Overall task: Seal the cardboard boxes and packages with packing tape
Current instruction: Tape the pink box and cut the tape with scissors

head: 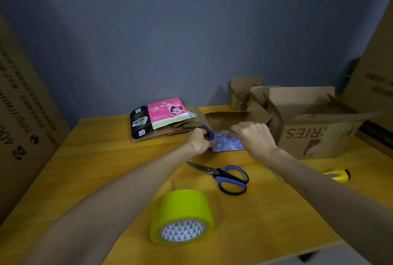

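Note:
A small blue printed box with brown open flaps sits at the middle of the yellow table. My left hand grips its left corner. My right hand has curled fingers on its top front edge. A roll of yellow-green packing tape lies on its side near the front, touched by neither hand. Blue-handled scissors lie shut between the tape and the box.
A large open cardboard box stands at the right, smaller open boxes behind it. Flattened cartons with a pink one are stacked at the back left. A yellow utility knife lies at the right. Tall cardboard leans on both sides.

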